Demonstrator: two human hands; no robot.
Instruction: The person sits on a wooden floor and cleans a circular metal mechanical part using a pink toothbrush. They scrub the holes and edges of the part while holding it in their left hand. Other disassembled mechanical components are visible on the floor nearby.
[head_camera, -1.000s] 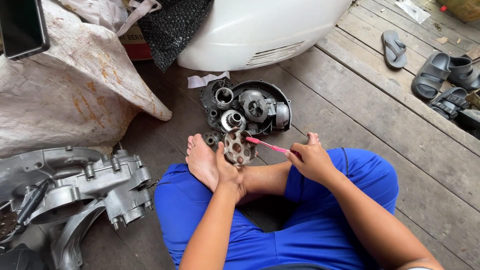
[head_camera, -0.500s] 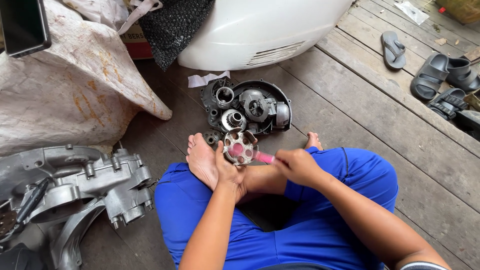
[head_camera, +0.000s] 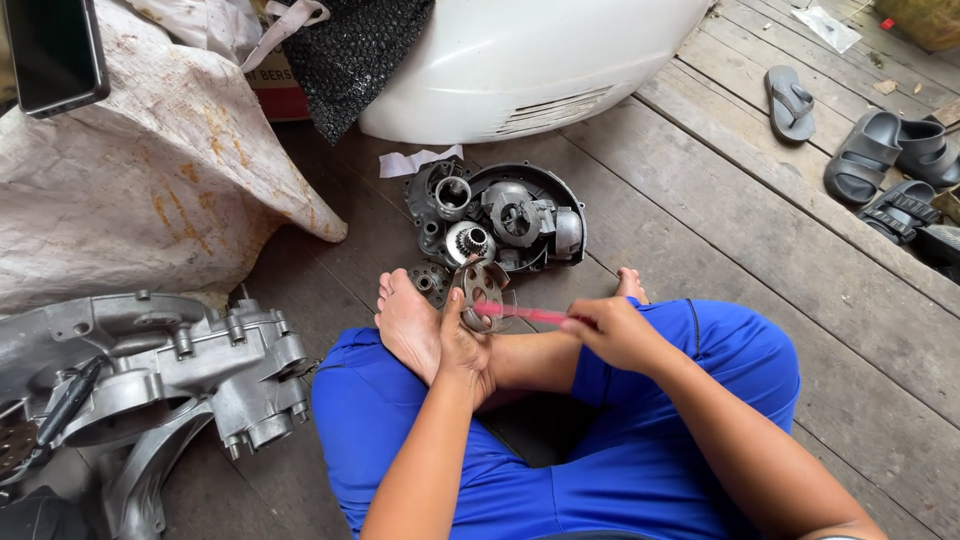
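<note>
Sitting cross-legged on the boards, the person holds a round, perforated grey metal disc upright in the left hand, fingers wrapped around its lower edge, just over the bare foot. The right hand is clenched around a slim pink-handled brush, whose tip touches the face of the disc. I would judge this to be the scrubbing stage of cleaning one part; the next stroke calls for a steady left grip and for turning the disc so the bristles reach between its holes.

Just beyond, on the weathered wooden plank floor, lies a dark round engine cover filled with gears and small metal parts. To the near left sits a bare aluminium engine casing, with a stained white sack behind it. A white scooter body panel lies at the far side, and grey sandals rest at the far right.
</note>
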